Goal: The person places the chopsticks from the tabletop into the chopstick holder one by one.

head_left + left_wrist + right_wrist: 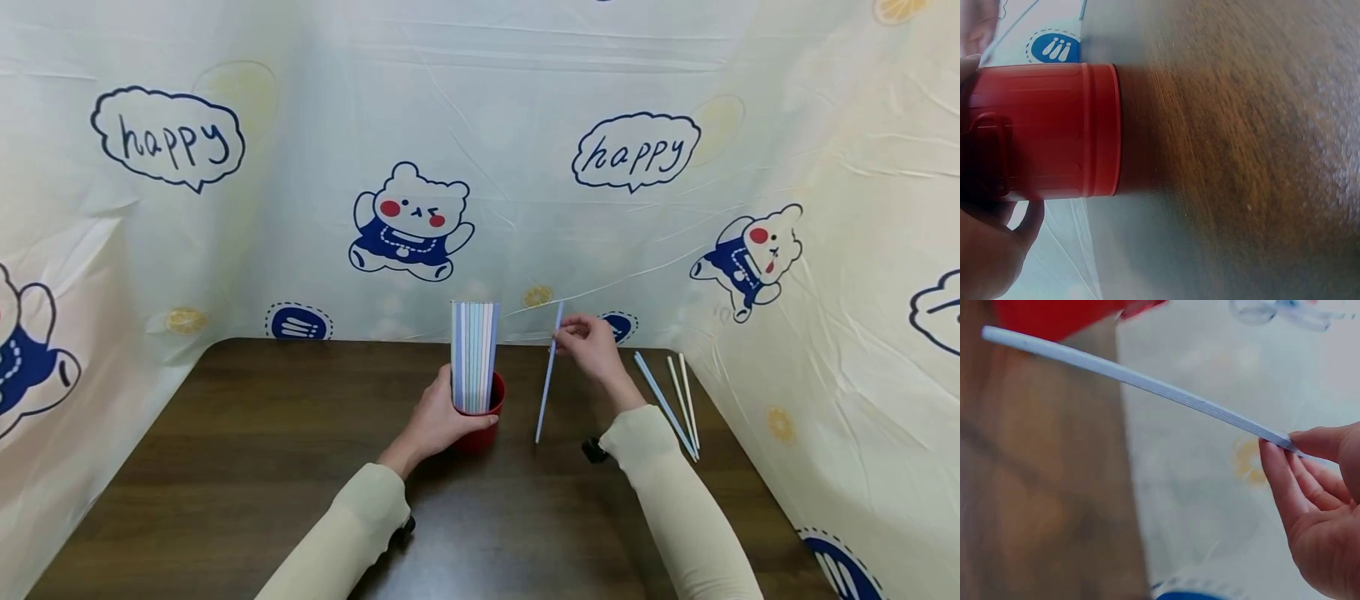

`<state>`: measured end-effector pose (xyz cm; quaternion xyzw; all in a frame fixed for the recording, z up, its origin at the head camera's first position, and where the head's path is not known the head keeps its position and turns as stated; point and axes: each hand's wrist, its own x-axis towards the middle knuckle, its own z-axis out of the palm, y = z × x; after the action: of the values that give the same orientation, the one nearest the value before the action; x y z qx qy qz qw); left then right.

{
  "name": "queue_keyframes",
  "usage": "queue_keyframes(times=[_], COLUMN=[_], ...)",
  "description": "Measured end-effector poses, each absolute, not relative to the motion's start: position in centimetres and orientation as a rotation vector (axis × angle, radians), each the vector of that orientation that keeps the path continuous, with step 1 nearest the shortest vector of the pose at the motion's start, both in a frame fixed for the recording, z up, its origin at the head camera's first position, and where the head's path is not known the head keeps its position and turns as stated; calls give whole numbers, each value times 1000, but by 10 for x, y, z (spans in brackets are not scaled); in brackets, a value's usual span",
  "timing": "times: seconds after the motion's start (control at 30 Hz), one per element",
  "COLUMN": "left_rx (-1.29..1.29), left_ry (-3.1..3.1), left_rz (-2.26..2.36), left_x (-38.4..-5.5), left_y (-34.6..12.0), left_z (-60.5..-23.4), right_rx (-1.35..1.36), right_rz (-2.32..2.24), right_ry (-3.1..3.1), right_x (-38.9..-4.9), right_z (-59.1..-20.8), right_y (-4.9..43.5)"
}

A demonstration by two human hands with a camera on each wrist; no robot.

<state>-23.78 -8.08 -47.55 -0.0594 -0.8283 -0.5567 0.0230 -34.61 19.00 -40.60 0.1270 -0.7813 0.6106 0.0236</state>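
Observation:
A red cup (476, 439) with a small loop on its side stands on the table, holding a dense upright row of pastel chopsticks (472, 354). My left hand (435, 417) grips the cup near its rim, thumb across the front. The left wrist view shows the cup wall (1054, 131) and its ridged base against the wood. To the right of the cup, my right hand (588, 343) pinches one light-blue chopstick (550, 371) near its upper end. In the right wrist view this chopstick (1116, 372) slants between thumb and fingertips, its far end overlapping the red cup.
Farther right on the dark wooden table (247, 467) lie blue chopsticks (663, 404) and two whitish chopsticks (683, 400), their near ends close together. A patterned sheet (517, 117) with bears and lettering hangs along the table's back and sides.

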Motion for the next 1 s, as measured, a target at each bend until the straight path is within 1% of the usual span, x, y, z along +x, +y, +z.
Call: queue_keyframes(times=[0.07, 0.23, 0.43, 0.57, 0.73, 0.9, 1.0], left_rx=[-181, -174, -182, -183, -181, -187, -196], left_ry=[-2565, -2563, -2551, -2554, -2560, -2547, -2546], left_rz=[-1726, -1735, -1741, -1735, -1748, -1739, -1732], left_x=[-237, -237, -239, -239, -238, -239, -240], left_y=[-81, -81, -81, -81, -81, -83, -83], left_z=[-475, -476, -477, -478, -479, -478, -478], right_rx=[447, 486, 571, 689, 800, 869, 886], right_rz=[1929, 2015, 1984, 1900, 1780, 1652, 1561], right_ry=[-2337, -2151, -1966, -1949, -2079, -2246, -2323], right_x=[-341, -329, -322, -323, -324, -306, -310], right_z=[-392, -361, -343, -347, -366, -368, -385], right_y=[183, 166, 149, 142, 138, 126, 122])
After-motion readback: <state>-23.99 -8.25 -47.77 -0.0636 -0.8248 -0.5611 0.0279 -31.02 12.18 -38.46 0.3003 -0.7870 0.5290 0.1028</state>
